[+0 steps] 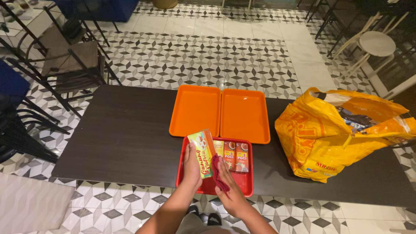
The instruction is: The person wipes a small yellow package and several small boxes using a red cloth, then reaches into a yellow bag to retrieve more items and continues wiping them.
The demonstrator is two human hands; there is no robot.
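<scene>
A yellow-green box [202, 154] stands tilted over the left part of a red tray [245, 182], held in the grip of the left hand [192, 167], whose fingers wrap its left side. The right hand [228, 187] presses a dark red cloth [218, 173] against the box's lower right side, grip closed on the cloth. 3 small red-and-yellow cartons [230, 155] lie side by side in the tray, just right of the box. Beyond the tray, 2 orange trays [219, 112] sit touching on the dark tabletop [121, 134]. A yellow plastic bag [333, 134] slumps at the right.
</scene>
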